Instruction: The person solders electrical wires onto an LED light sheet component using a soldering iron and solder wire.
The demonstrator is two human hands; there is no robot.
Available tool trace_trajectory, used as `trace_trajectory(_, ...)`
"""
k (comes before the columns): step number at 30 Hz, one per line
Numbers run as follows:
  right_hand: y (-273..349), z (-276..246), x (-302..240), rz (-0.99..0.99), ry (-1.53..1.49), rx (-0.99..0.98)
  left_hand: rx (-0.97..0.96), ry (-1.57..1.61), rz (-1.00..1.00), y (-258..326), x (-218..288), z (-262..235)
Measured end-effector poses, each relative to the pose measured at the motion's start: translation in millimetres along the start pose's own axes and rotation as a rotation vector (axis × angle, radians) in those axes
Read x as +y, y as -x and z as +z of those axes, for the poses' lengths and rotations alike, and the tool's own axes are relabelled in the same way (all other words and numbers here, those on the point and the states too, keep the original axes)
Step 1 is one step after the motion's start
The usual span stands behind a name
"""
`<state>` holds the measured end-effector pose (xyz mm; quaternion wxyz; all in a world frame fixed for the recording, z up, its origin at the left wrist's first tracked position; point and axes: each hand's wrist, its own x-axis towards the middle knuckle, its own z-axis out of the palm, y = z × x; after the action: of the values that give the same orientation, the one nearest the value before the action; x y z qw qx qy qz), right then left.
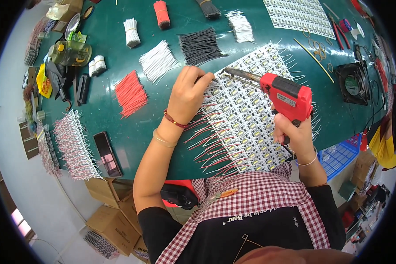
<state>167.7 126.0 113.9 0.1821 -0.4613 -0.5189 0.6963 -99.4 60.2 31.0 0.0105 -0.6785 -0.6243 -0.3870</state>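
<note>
My right hand (pixel 294 134) is wrapped round the grip of a red and black soldering gun (pixel 286 97). Its long tip points left and reaches the upper left corner of a white circuit board panel (pixel 246 127). Close to that tip, my left hand (pixel 188 90) is closed in a pinch at the panel's edge; what its fingertips hold is too small to make out. Rows of small yellowish components cover the panel. Red and white wires (pixel 209 147) stick out along its left side, and more white wires stand out on its right.
Beyond my left hand lie loose red wires (pixel 131 93), white wires (pixel 159 61) and black wires (pixel 200 46). A phone (pixel 107 154) and a wired panel (pixel 75 145) are at the left. At the right stand a black fan (pixel 353 83) and a thin stick (pixel 313 60); a second panel (pixel 299 16) lies at the back.
</note>
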Motion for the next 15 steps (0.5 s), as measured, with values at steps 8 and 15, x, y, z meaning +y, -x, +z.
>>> trace_trajectory(8, -6.4, -1.1, 7.8, 0.009, 0.013, -0.009, -0.033, 0.019, -0.027, -1.8, -2.4, 3.9)
trace_trajectory(15, -8.4, -1.6, 11.9, 0.027, 0.016, -0.022, -0.054, 0.026, -0.046, 0.4, -3.0, 5.7)
